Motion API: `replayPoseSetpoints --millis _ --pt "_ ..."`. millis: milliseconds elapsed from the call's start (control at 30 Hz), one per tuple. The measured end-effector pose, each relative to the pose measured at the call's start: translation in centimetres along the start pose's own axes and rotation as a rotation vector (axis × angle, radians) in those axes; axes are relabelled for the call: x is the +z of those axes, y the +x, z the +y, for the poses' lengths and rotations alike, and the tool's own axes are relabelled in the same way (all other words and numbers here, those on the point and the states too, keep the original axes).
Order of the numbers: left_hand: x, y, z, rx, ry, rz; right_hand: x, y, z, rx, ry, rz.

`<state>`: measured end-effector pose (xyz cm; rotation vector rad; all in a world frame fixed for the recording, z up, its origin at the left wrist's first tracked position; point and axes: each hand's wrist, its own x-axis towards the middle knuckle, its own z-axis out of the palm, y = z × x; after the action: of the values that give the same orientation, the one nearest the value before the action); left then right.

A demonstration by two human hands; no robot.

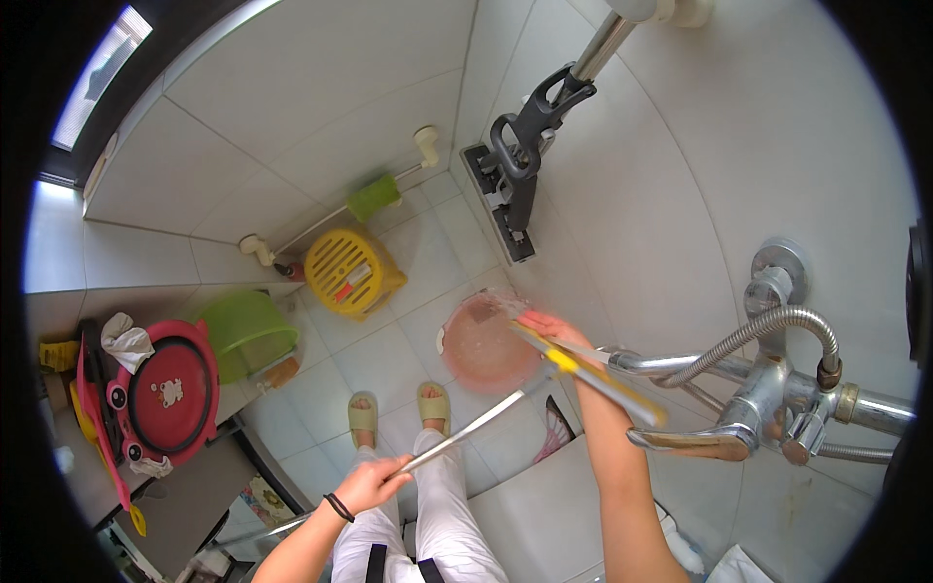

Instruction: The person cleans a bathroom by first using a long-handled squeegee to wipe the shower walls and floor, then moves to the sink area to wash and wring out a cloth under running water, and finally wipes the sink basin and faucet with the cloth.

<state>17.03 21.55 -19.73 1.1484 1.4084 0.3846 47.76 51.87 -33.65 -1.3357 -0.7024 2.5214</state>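
Observation:
My left hand [373,482] is closed around the metal pole [474,426] of a long-handled squeegee. Its grey and yellow head [583,368] is tilted across my right forearm, blurred by motion. My right hand [560,328] is held out past the head's upper end, its fingers in splashing water. Whether those fingers grip the head is not clear. Below them a pink basin [481,357] of water stands on the floor. Close to my right wrist is the spout of a chrome wall faucet [758,408], with a lever and a flexible metal hose.
A flat mop [517,153] leans against the right wall. By the far wall are a yellow plastic stool [353,273] and a green cloth [374,198] on a rail. A green tub [248,335] and a red folding basin [171,393] stand left. A white panel [539,503] lies beside my legs.

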Motion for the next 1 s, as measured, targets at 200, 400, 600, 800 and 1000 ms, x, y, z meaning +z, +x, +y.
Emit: replayPoseSetpoints --millis 200,400,600,800,1000 --pt "-0.4 2.5 -2.7 -0.024 0.092 0.136 3.7 -3.5 -1.1 -0.055 0.232 0.066" --pt "0.4 6.0 -1.7 -0.061 0.027 0.198 7.1 -4.9 -1.8 -0.063 0.088 0.388" --pt "2.0 8.3 -0.5 -0.111 -0.024 0.174 11.1 -9.6 0.1 -0.495 0.196 0.530" --pt "2.4 7.9 0.9 -0.104 0.007 0.113 16.4 -18.7 -0.1 -0.657 -0.030 0.731" --pt "1.9 5.9 0.4 -0.094 0.012 0.130 21.4 -24.5 -2.9 -0.923 -0.339 0.788"
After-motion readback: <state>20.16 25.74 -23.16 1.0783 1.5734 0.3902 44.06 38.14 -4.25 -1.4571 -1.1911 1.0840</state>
